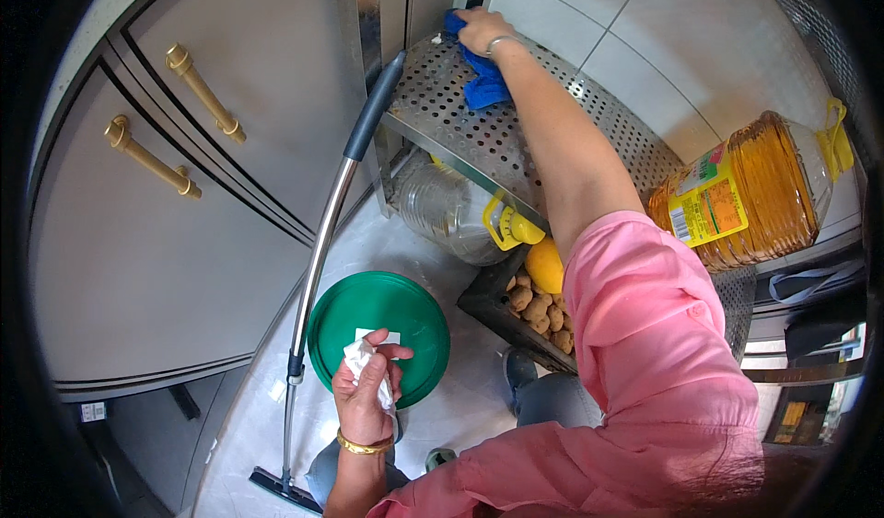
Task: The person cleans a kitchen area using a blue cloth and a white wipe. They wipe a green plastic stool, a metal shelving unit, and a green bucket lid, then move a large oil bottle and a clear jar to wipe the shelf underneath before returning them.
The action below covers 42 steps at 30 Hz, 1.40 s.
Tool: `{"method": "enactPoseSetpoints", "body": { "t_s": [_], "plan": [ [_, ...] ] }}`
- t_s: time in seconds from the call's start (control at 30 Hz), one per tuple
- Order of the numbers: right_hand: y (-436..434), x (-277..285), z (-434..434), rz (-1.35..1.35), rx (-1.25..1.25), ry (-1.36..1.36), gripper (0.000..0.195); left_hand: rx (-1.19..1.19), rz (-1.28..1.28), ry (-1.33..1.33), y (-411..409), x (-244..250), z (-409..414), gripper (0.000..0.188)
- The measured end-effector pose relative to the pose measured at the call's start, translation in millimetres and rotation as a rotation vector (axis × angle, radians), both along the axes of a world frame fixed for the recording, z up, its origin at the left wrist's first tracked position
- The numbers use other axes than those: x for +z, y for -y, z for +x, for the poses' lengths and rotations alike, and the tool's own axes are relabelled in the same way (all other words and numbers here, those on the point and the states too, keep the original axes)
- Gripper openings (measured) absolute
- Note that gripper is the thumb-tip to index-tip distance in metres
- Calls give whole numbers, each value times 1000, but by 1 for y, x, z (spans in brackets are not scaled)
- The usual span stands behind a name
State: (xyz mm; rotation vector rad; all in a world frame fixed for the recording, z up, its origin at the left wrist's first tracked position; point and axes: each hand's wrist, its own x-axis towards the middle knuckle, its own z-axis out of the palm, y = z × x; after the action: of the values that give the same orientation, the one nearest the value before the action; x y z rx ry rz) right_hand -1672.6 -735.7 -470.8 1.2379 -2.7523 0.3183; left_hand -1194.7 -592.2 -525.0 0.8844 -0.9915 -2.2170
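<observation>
Stretched out to the far back corner of a perforated metal shelf (469, 131), my right hand (483, 31) presses on a blue cloth (487, 86). The cloth trails toward me over the holes. A small white scrap (436, 38) lies beside it on the shelf. Lower down, my left hand (369, 383) grips a crumpled white tissue (359, 356) above a round green lid (380, 297). A white label on the lid is partly hidden behind my fingers.
A large bottle of golden oil (753, 186) stands on the shelf's right part. Below are a clear plastic jug (449, 204) with a yellow cap and a dark crate of potatoes (542, 311) with a yellow object (545, 266). A long-handled squeegee (321, 235) leans by grey cabinet doors (186, 262).
</observation>
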Motion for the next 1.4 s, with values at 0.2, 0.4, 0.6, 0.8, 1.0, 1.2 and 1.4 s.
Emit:
{"method": "enactPoseSetpoints", "body": {
  "t_s": [0.2,0.4,0.6,0.8,1.0,1.2,1.4],
  "plan": [
    [-3,-9,39,-101,441,30,39,-34,48,-77,-1,2,-1,28],
    [-39,7,91,-179,639,309,31,240,-384,260,20,-18,1,26],
    [-85,25,126,-5,749,408,32,180,-1281,1037,77,-36,4,44],
    [-97,32,124,-296,657,266,33,30,-1261,1296,92,-59,24,36],
    [-41,4,125,-132,323,64,38,273,-1318,1256,88,-21,39,37],
    [-60,13,143,-83,685,141,33,330,-1323,1249,86,-14,43,35],
    [-62,23,142,-328,573,141,31,337,-1366,1210,86,-16,44,35]
  ]
}}
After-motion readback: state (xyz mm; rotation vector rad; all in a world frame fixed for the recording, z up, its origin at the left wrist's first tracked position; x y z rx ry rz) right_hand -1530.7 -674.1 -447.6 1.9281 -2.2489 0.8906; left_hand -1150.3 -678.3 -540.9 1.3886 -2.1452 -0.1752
